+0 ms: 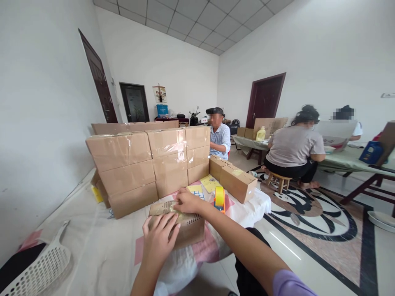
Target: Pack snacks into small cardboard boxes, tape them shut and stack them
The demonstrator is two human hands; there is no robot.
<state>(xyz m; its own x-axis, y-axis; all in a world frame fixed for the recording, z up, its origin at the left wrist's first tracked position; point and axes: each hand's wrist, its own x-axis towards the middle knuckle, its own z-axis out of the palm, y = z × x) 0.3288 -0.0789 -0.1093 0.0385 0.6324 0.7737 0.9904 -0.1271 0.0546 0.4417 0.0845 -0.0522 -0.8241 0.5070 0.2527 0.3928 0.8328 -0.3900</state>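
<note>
A small brown cardboard box sits close to me on the cloth-covered table, its top bearing a printed strip of tape. My left hand lies on the box's near left top edge, fingers spread and stretched out. On the far side of the same top, my right hand presses down with its fingers bent together. Whatever those fingertips may pinch is hidden. Just right of the box stands a tape dispenser with a yellow roll. Yellow printed sheets lie behind it.
Stacked taped cartons form a wall behind the box. More cartons line the table's right edge. A white perforated basket is at the lower left. One person sits beyond the stack; others work at a table on the right.
</note>
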